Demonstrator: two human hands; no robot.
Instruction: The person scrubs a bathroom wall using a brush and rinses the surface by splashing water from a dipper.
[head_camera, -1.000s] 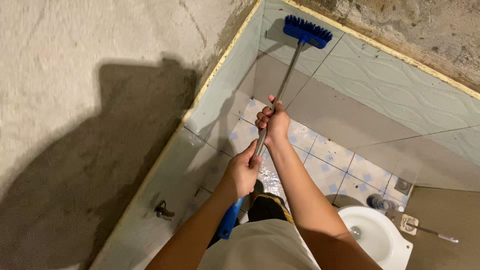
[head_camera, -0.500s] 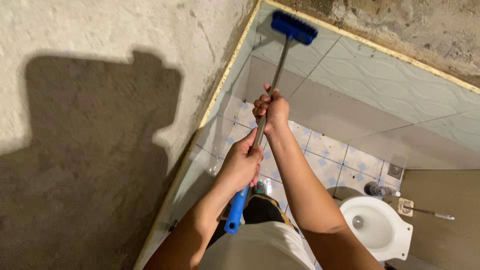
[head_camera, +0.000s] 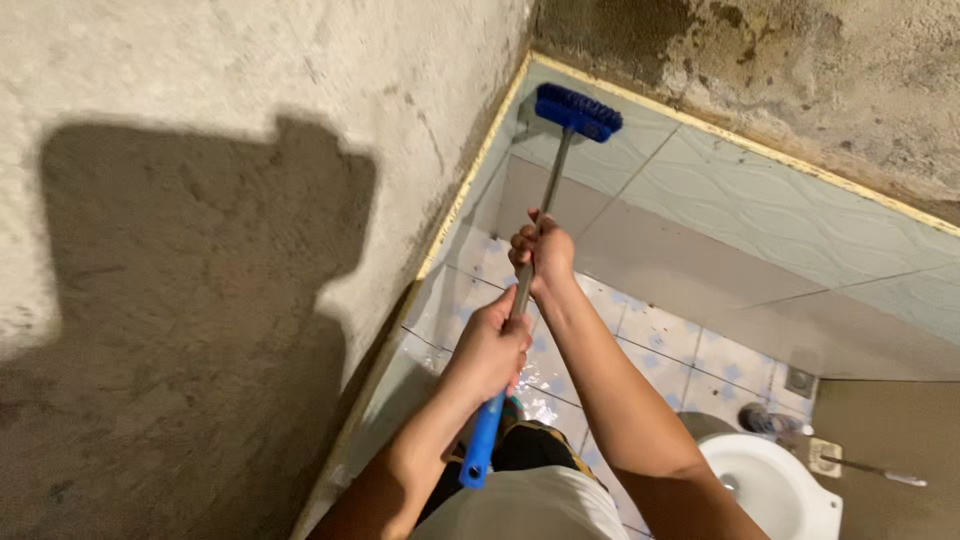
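Up in the corner where the two walls meet, a blue scrub brush head (head_camera: 578, 110) sits w/ bristles against the pale green wall tile (head_camera: 780, 215), just below the yellow trim strip (head_camera: 470, 195) that caps the tiling. Above the trim, both walls are rough bare plaster (head_camera: 250, 90), stained dark near the corner. A long metal pole runs down from the brush head toward the person & ends in a blue grip (head_camera: 482, 445) sticking out below the lower hand.

Right hand (head_camera: 543, 250) is higher on the pole, approx. mid-length, fingers clenched round the metal shaft. Left hand (head_camera: 490, 345) is lower, wrapped tight round the pole right where metal meets blue grip. Both forearms reach up & fwd from the bottom edge.

Below the hands: floor of white tiles w/ small blue pattern (head_camera: 680, 345), looks wet and shiny. Person's feet show dimly under the arms, can't tell footwear. Light-coloured cloth of the person's clothing sits at bottom centre. At lower right, a white toilet bowl (head_camera: 770, 485), w/ a small round fitting on the floor just beside it and a thin white-handled tool (head_camera: 870, 470) lying near the wall. A big shadow of the person falls on the left plaster wall.
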